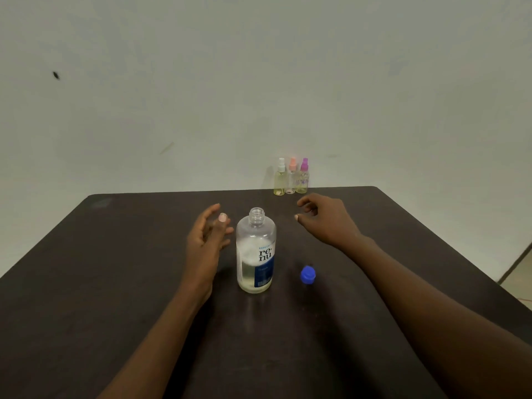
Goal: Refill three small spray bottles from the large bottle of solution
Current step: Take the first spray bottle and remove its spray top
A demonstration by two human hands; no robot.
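Note:
The large clear solution bottle (255,251) stands upright mid-table with its neck uncapped and liquid in its lower part. Its blue cap (308,275) lies on the table to the right of it. Three small spray bottles stand in a row at the far table edge: one with a white top (280,177), one with a peach top (292,176), one with a purple top (302,175). My left hand (205,243) hovers just left of the large bottle, fingers relaxed, holding nothing. My right hand (325,218) is stretched toward the spray bottles, fingers loosely curled and empty.
The dark brown table (115,269) runs to a bare pale wall behind. A strip of floor (518,275) shows past the table's right edge.

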